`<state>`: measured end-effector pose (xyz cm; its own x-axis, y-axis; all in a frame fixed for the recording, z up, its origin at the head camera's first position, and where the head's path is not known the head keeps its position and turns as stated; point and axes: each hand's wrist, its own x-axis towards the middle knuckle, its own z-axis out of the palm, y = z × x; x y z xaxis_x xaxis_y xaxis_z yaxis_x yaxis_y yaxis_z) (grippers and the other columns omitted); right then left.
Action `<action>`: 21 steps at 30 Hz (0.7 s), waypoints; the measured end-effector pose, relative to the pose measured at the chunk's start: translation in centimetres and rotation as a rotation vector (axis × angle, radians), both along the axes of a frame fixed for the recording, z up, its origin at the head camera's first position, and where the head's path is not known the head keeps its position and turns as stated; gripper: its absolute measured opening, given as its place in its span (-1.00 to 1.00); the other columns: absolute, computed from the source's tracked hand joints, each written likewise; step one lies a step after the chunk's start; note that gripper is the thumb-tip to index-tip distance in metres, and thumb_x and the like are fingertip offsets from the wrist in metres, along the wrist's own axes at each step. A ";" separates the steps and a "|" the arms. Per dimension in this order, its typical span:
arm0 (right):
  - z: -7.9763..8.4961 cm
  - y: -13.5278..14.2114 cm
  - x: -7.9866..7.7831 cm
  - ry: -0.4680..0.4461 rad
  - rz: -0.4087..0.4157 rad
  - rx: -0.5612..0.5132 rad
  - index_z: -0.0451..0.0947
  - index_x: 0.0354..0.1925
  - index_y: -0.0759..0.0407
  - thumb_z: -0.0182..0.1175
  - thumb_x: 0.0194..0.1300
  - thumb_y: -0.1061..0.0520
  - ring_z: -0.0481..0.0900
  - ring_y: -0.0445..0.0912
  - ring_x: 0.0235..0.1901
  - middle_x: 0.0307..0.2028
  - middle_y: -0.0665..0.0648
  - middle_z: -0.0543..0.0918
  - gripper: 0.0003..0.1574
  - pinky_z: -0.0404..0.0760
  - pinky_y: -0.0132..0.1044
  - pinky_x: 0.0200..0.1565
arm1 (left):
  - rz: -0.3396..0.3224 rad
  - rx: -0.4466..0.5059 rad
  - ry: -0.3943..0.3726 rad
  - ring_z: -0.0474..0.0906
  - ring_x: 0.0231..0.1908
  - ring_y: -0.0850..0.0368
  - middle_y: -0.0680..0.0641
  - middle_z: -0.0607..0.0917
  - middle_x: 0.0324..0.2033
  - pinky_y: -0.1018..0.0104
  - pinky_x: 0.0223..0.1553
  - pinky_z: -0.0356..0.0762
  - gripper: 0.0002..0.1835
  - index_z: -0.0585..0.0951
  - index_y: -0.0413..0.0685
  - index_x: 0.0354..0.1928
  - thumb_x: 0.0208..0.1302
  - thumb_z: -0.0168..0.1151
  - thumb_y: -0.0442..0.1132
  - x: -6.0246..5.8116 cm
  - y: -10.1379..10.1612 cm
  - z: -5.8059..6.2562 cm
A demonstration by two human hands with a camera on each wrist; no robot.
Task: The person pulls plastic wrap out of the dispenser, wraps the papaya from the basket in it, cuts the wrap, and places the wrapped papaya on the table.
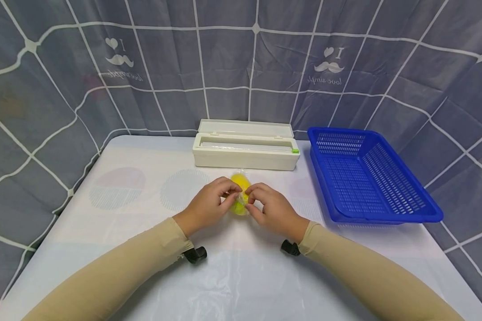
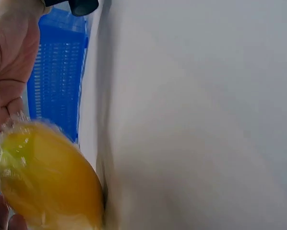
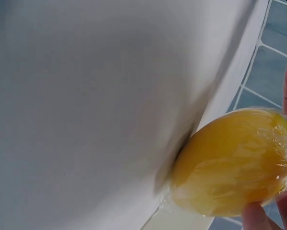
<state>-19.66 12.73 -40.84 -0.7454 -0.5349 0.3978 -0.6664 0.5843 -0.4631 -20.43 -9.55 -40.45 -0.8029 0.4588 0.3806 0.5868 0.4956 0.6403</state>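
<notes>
A yellow oval fruit [image 1: 239, 180], which looks like a mango, lies on the table wrapped in clear cling film [image 3: 283, 165]. My left hand [image 1: 209, 201] is at its left side, thumb and fingertips pinching gathered film on top. From the right, my right hand [image 1: 276, 211] pinches the film with thumb and index finger. Both wrist views show the wrapped fruit close up, its film wrinkled and shiny, with fingers at its edge. Part of the fruit's middle is hidden by the fingers in the head view.
Behind the fruit stands a white cling film dispenser box [image 1: 245, 158] with its lid raised and a green slider at its right end. A blue plastic basket [image 1: 329, 196] sits at the right. A grey checked curtain [image 1: 225, 58] hangs behind the white-covered table [image 1: 144, 249].
</notes>
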 end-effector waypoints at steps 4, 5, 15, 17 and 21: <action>-0.1 0.0 -0.2 -0.020 -0.005 -0.006 0.54 -0.36 0.12 0.36 0.37 0.23 0.63 -0.12 -0.35 0.06 0.19 0.73 -0.81 0.72 -0.17 -0.10 | -0.014 -0.073 -0.009 0.62 0.03 0.00 -0.10 0.64 0.07 0.06 0.18 0.64 -0.74 0.73 -0.17 -0.02 0.34 0.46 -0.20 -0.4 -0.3 -0.4; -0.1 0.0 -0.3 -0.021 -0.005 -0.010 0.54 -0.36 0.12 0.36 0.37 0.24 0.64 -0.12 -0.36 0.05 0.19 0.74 -0.82 0.73 -0.17 -0.10 | -0.013 -0.086 -0.008 0.61 0.05 -0.01 -0.10 0.63 0.08 0.05 0.21 0.62 -0.71 0.74 -0.16 -0.02 0.31 0.50 -0.18 -0.4 -0.3 -0.5; -0.2 -0.3 -0.6 -0.029 -0.034 -0.130 0.56 -0.37 0.17 0.39 0.33 0.30 0.72 0.11 0.05 -0.11 0.20 0.75 -0.81 0.73 0.01 0.12 | 0.019 -0.033 -0.063 0.57 0.04 0.01 -0.07 0.66 0.06 0.07 0.10 0.61 -0.83 0.68 -0.06 -0.11 0.36 0.44 -0.19 -1.0 -0.1 -0.7; -0.2 -0.3 -0.8 -0.050 -0.048 -0.153 0.58 -0.37 0.17 0.41 0.31 0.31 0.73 0.10 0.03 -0.14 0.19 0.75 -0.82 0.72 0.02 0.11 | 0.012 -0.019 -0.080 0.55 0.03 0.01 -0.08 0.66 0.06 0.07 0.10 0.61 -0.86 0.67 -0.07 -0.12 0.38 0.40 -0.21 -1.1 0.0 -0.7; -0.2 -0.4 -1.2 -0.101 -0.069 -0.184 0.61 -0.36 0.17 0.44 0.29 0.29 0.71 0.04 -0.06 -0.19 0.15 0.74 -0.83 0.71 -0.02 0.06 | 0.008 -0.016 -0.092 0.54 0.05 0.00 -0.09 0.65 0.05 0.10 0.08 0.59 -0.79 0.68 -0.11 0.01 0.41 0.33 -0.24 -1.4 0.0 -0.7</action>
